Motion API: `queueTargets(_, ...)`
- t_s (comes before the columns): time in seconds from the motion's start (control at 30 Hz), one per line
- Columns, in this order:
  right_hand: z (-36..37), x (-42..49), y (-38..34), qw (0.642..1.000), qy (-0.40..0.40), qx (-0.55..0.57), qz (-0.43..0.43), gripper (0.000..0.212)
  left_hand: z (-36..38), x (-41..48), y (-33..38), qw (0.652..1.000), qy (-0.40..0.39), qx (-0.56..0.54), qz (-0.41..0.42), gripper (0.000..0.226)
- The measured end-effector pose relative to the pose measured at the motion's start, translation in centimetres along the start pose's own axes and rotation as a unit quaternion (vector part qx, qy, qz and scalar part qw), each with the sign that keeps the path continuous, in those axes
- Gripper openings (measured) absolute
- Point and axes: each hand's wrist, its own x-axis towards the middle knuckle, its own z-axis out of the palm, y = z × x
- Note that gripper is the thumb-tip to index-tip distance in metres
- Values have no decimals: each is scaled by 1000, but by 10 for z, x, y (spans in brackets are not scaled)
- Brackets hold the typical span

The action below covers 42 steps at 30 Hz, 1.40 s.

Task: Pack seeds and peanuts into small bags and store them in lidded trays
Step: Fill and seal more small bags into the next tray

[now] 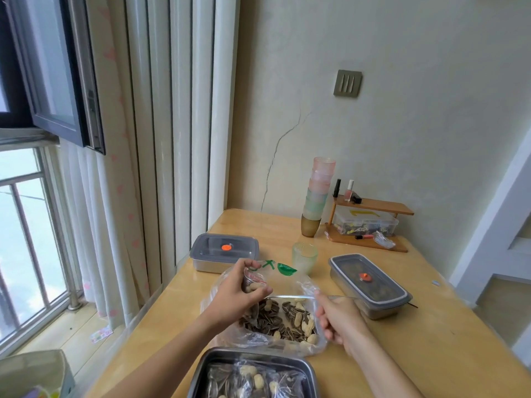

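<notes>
Left hand [238,294] pinches part-filled small bag [253,283] above large open bag [290,285] of seeds and peanuts. Right hand [342,320] grips spoon [290,297] over it. Open tray [253,352] of packed bags sits just nearer.

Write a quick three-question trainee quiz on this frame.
1. True or false: the open steel tray nearest the camera already holds filled small bags.
2. The left hand grips a small bag; the right hand holds: A) metal spoon B) scissors C) lid.
3. How many lidded trays stand on the table?
Key: 1 true; 2 A; 3 two.
</notes>
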Motion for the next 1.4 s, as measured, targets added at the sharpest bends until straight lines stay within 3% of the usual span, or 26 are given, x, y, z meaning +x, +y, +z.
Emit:
queueTargets(0.1, 8, -8, -11, 991, -83, -102, -24, 47, 2, 5, -7, 1000, -3, -8, -3, 50)
queueTargets(0.17, 17, -10, -18, 979, -111, -143, -91, 40, 3, 7, -9, 1000, 3, -3, 5, 52)
queueTargets(0.3, 38, -9, -29, 940, -65, -173, -286, 5, 5, 6, -11, 1000, 9, 6, 12, 53)
queueTargets(0.37, 47, -5, -29, 916, -70, -202, -340, 6, 6, 5, -12, 998, 25, 51, 36, 57)
queueTargets(0.57, 60, 12, -16, 884, -118, -253, -376, 4, 6, -1, -16, 990, 2, 114, 85, 70)
queueTargets(0.8, 58, 19, -10, 843, -94, -281, -450, 25, 4, 0, -12, 991, -8, 105, 78, 78)
queueTargets(1.07, 62, 19, -6, 849, -99, -237, -461, 10, 4, -1, -10, 993, -20, 94, 67, 78)
queueTargets(1.2, 60, 21, -5, 860, -48, -197, -469, 9, -1, -1, -6, 998, -42, 40, 34, 84)
queueTargets(1.4, 53, 16, -7, 863, 0, -154, -480, 14, -3, 1, -6, 999, -12, -34, 3, 50)
